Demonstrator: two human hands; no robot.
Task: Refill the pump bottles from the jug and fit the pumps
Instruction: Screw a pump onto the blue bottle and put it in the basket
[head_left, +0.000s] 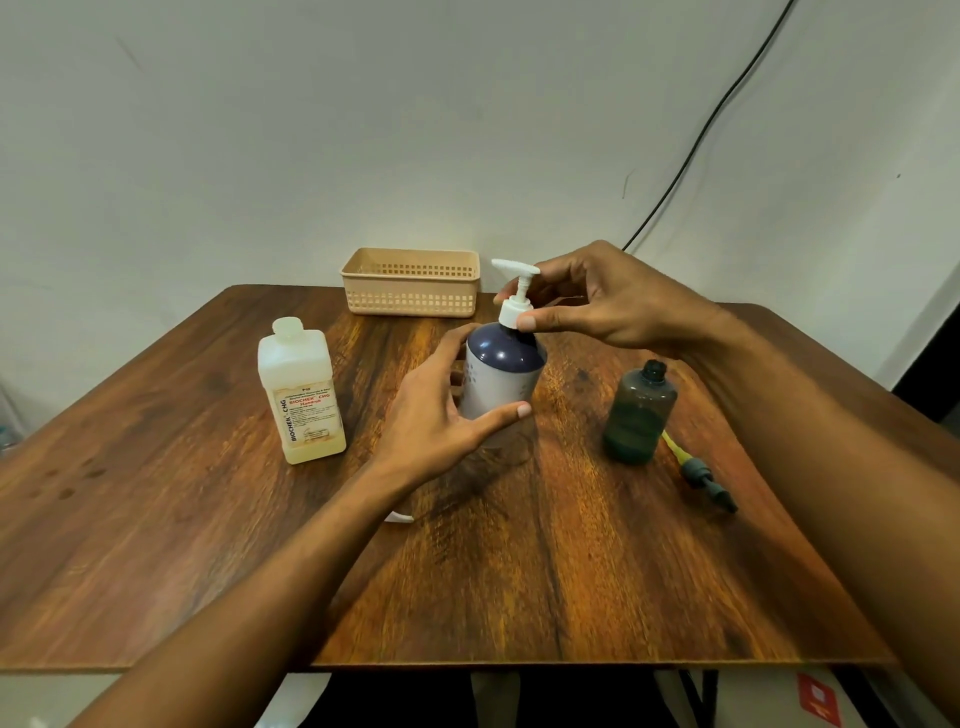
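Blue-and-white pump bottle (500, 376) upright, mid-counter, white pump (515, 291) seated in its neck. Left hand (441, 415) fingers wrapped round the body; right hand (597, 301) fingers pinching the pump collar. Jug (301, 395) uncapped, well left. Dark green bottle (639, 413) open, right, its pump (701, 475) lying beside. Basket (410, 283) at far edge. Front of wooden counter (571, 571) free. Pale wall (311, 130), black cable (717, 119).

The brown wooden table (519, 545) shows strong grain and a soft sheen. At its 12 o'clock edge stands a matt beige plastic lattice basket (410, 283). The translucent whitish plastic jug (304, 395) carries a paper-looking label. The glossy navy-shouldered bottle (501, 364) wears a white plastic pump (515, 293); the smoky dark-green bottle (638, 415) seems plastic.
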